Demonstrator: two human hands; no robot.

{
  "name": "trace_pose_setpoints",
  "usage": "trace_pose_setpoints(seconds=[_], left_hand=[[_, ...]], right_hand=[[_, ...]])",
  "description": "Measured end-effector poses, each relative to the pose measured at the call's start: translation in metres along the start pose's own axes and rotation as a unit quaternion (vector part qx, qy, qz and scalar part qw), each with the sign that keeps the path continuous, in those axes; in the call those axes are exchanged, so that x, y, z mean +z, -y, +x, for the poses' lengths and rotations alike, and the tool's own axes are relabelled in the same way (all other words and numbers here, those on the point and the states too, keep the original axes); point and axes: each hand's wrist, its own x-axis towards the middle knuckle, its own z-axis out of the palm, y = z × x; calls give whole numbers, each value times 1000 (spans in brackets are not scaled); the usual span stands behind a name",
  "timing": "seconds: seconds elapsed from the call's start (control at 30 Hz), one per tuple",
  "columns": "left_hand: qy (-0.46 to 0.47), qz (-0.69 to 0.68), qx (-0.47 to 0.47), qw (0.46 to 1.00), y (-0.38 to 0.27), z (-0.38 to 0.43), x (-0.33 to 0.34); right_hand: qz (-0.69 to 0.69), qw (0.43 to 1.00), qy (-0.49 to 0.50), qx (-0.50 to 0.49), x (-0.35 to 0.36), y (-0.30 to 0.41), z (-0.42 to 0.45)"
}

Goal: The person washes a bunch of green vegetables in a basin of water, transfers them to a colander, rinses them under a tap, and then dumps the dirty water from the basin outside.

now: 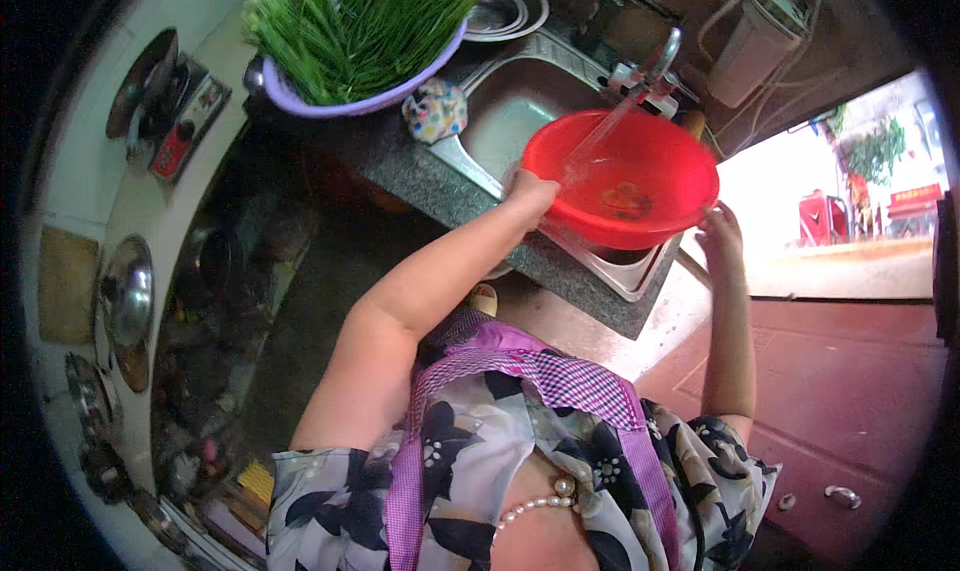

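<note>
A red plastic basin (667, 158) is held by its rim over the right part of a steel double sink (510, 113). My left hand (531, 196) grips the near left rim, its thumb on the edge. On the right rim rests my right hand (720, 230), its fingers curled at the edge. Water runs from the chrome faucet (665, 53) into the basin. Something small and orange-brown lies in the basin's bottom, too blurred to name. The basin's underside is hidden.
A lavender basin (360, 107) heaped with long green leaves (367, 31) stands left of the sink. Beside it are a dotted cloth (435, 111) and stacked metal bowls (510, 5). A granite counter edge (577, 290) runs before me; a wooden door (840, 368) is at right.
</note>
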Motion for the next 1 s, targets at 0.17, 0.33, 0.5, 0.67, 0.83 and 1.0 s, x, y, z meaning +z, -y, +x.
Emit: trace_pose_setpoints(seconds=[0.17,0.33,0.5,0.67,0.83,1.0], left_hand=[[-98,128,88,983,21,26,-26],[-15,110,-40,993,-8,-43,-5],[119,260,-57,956,-14,-65,-13],[98,170,116,974,-110,-81,-80],[-120,-50,293,947,-204,-105,-159],[-338,-31,256,905,-207,-31,-271]], right_hand=[[60,998,-3,-12,10,-93,27],[-56,998,16,10,-36,-131,20],[-321,945,-25,-59,-86,-141,10],[-399,891,-109,-186,-67,-90,4],[-231,944,40,-230,58,26,4],[-357,877,255,-198,181,61,53]])
